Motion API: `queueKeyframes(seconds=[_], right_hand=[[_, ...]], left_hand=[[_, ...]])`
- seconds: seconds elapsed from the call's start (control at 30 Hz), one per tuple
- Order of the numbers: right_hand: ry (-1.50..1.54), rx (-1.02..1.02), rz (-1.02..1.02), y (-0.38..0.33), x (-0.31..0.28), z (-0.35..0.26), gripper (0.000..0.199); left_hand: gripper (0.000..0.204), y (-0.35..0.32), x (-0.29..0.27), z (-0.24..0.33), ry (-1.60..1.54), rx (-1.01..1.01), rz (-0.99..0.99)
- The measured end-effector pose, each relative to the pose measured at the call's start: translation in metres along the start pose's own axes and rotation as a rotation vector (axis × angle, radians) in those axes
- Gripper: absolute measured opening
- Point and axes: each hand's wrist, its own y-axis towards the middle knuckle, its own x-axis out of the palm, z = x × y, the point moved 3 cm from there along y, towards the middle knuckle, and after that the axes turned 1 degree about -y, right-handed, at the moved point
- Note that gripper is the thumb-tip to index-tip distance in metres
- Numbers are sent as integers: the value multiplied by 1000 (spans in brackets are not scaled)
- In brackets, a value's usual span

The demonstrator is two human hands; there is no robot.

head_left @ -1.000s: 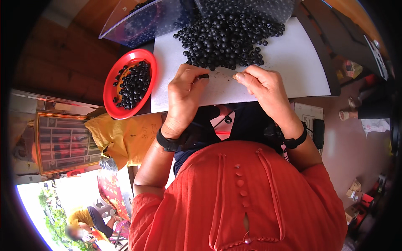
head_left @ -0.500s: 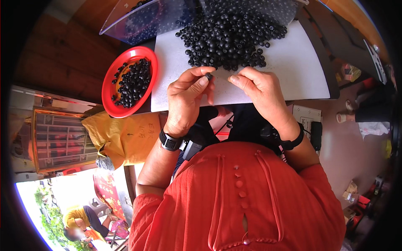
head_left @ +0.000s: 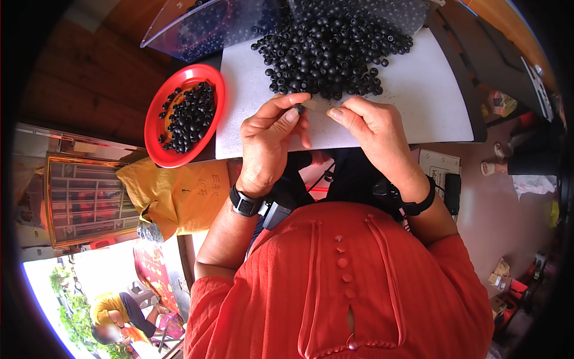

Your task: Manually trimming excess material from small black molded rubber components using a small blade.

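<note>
Between thumb and index finger, my left hand (head_left: 266,140) holds a small round black bead-like piece (head_left: 299,108) over the front edge of a white board (head_left: 436,99). My right hand (head_left: 373,125) is closed in a pinch just to its right, its fingertips apart from the left hand. Something thin and pale seems to lie between the two hands, too fine to name. Just beyond them spreads a large pile of the same black pieces (head_left: 326,57), some showing a hole. At the left, a red oval plate (head_left: 153,128) holds more black pieces (head_left: 190,119).
Clear plastic bins (head_left: 209,33) with black pieces stand at the far edge. A yellow bag (head_left: 185,191) hangs below the plate. Another person in yellow (head_left: 110,311) sits far off at lower left. A person's sandalled foot (head_left: 493,167) shows at the right.
My hands stay almost in place. The left hand has shifted very slightly, with the black piece still in its pinch. The pile and plate look the same.
</note>
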Motion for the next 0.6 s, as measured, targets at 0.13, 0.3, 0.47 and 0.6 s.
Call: queueKeyframes(seconds=[0.13,0.3,0.47,0.6], right_hand=[[23,-16,18,-1,0,0,27],[15,-5,7,-1,0,1,26],[13,-21,9,-1,-1,1,25],[-6,-41,16,-1,0,1,26]], left_hand=[[28,0,0,1,-13,-9,-3],[29,0,0,0,12,9,2],[27,0,3,1,-31,23,-6],[28,0,2,1,15,18,-6]])
